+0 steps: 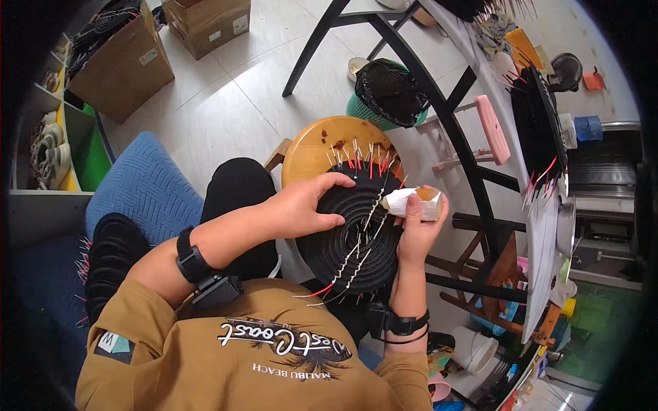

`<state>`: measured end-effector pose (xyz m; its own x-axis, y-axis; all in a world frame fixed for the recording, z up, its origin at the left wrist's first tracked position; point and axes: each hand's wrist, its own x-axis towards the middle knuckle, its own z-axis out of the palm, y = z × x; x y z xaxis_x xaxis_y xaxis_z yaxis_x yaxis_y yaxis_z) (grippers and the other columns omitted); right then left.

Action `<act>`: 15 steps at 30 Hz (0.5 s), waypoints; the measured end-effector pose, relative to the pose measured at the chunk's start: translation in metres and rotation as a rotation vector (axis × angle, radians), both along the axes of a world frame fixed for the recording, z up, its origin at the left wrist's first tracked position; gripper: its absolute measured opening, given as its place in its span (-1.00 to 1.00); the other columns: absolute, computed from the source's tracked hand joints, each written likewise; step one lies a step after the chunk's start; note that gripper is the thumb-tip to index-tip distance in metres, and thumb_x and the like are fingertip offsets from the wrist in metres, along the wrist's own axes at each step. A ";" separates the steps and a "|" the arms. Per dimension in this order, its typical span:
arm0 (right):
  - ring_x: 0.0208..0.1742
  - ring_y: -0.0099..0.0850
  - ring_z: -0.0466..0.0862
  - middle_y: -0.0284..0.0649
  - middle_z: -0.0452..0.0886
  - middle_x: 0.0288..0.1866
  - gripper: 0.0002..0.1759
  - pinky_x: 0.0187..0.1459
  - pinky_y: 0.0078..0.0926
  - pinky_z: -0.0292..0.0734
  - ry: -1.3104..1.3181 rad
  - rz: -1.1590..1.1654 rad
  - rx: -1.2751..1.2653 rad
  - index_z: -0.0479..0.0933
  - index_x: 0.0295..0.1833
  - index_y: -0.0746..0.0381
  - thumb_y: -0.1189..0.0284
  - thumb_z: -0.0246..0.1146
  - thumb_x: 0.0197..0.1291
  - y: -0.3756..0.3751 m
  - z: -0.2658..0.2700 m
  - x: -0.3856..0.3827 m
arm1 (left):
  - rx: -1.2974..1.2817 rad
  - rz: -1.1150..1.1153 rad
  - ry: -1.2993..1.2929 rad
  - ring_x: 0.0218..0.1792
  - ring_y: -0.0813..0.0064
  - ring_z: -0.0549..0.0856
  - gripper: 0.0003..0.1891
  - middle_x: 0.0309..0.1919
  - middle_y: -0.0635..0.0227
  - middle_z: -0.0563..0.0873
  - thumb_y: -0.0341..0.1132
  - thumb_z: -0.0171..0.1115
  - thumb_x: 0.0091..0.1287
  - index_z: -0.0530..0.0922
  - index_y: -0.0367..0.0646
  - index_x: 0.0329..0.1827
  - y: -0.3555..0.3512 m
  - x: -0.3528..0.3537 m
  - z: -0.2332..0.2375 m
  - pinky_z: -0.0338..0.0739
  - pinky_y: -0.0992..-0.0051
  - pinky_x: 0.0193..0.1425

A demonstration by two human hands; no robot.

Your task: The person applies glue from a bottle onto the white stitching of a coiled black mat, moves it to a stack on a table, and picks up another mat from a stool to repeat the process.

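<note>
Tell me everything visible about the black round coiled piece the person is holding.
The black coiled disc is round, built of concentric ridged rings, matte and corded in look. Thin pale and red pins stick out along its far rim and in lines across its face. It is held tilted over the person's lap, before a round wooden stool. The left hand lies on its upper left; the right hand, gripping a small white-wrapped piece, touches its right edge.
</note>
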<state>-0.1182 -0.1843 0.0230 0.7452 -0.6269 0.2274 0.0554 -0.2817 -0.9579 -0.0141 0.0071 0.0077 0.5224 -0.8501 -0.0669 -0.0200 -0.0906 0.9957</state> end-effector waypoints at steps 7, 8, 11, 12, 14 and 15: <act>-0.56 -0.61 0.41 -0.25 0.48 -0.29 -0.56 -0.63 -0.69 0.32 -0.115 -0.068 0.296 0.23 0.11 0.23 0.35 0.22 0.22 0.001 0.001 0.002 | 0.012 -0.001 -0.001 -0.12 0.62 0.53 -0.42 -0.09 0.34 0.57 -0.48 0.31 0.12 0.31 -0.17 0.22 0.000 0.000 0.001 0.44 0.57 0.01; -0.56 -0.61 0.41 -0.25 0.48 -0.29 -0.56 -0.63 -0.69 0.32 -0.115 -0.068 0.296 0.23 0.11 0.23 0.35 0.22 0.22 0.000 0.001 0.003 | 0.012 -0.002 -0.001 -0.12 0.62 0.53 -0.42 -0.09 0.34 0.57 -0.48 0.31 0.12 0.31 -0.17 0.22 0.000 0.000 0.002 0.44 0.57 0.01; -0.58 -0.63 0.38 -0.25 0.48 -0.30 -0.58 -0.64 -0.69 0.31 -0.099 -0.054 0.282 0.24 0.11 0.24 0.36 0.21 0.23 -0.001 0.001 0.005 | 0.036 -0.011 0.005 -0.12 0.61 0.54 -0.43 -0.10 0.34 0.57 -0.48 0.31 0.12 0.30 -0.18 0.22 0.000 0.001 0.002 0.44 0.57 0.00; -0.58 -0.63 0.38 -0.26 0.48 -0.31 -0.58 -0.64 -0.69 0.31 -0.096 -0.044 0.297 0.24 0.11 0.24 0.36 0.21 0.23 -0.001 0.002 0.005 | 0.013 -0.008 0.005 -0.11 0.61 0.54 -0.43 -0.10 0.34 0.57 -0.49 0.30 0.13 0.30 -0.18 0.22 0.000 0.000 -0.001 0.44 0.56 0.01; -0.58 -0.63 0.38 -0.26 0.48 -0.31 -0.58 -0.64 -0.69 0.31 -0.093 -0.034 0.313 0.24 0.10 0.24 0.36 0.21 0.23 -0.002 0.002 0.005 | -0.009 -0.007 0.005 -0.10 0.61 0.54 -0.43 -0.09 0.34 0.57 -0.50 0.30 0.13 0.29 -0.19 0.22 -0.001 0.000 -0.002 0.45 0.56 0.02; -0.58 -0.63 0.39 -0.26 0.48 -0.31 -0.58 -0.64 -0.69 0.31 -0.099 -0.031 0.306 0.24 0.10 0.24 0.36 0.21 0.23 -0.003 0.002 0.005 | 0.010 -0.016 0.020 -0.09 0.60 0.54 -0.43 -0.08 0.33 0.57 -0.50 0.29 0.13 0.29 -0.19 0.22 0.000 0.001 0.002 0.44 0.56 0.04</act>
